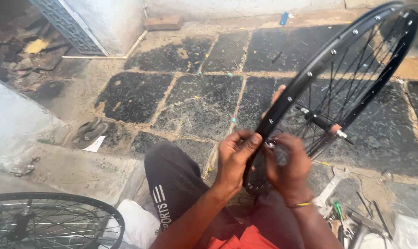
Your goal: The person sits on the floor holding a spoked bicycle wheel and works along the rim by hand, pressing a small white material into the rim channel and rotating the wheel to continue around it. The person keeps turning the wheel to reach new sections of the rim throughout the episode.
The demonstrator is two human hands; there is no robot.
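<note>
A black bicycle wheel rim (310, 76) with thin spokes and a silver hub axle (340, 133) stands tilted in front of me, its lower edge near my lap. My left hand (234, 157) pinches the rim's lower left edge between thumb and fingers. My right hand (287, 163) grips a small silver part (270, 145) at the rim's inner side, among the spokes. A thin band circles my right wrist. My knee in dark trousers (172, 177) sits below the left hand.
A second spoked wheel (47, 221) lies at the lower left. A silver spanner (331, 186) and several hand tools (356, 221) lie on the floor at the lower right. A pair of sandals (89, 131) rests on the dark stone paving. A wall corner stands at the upper left.
</note>
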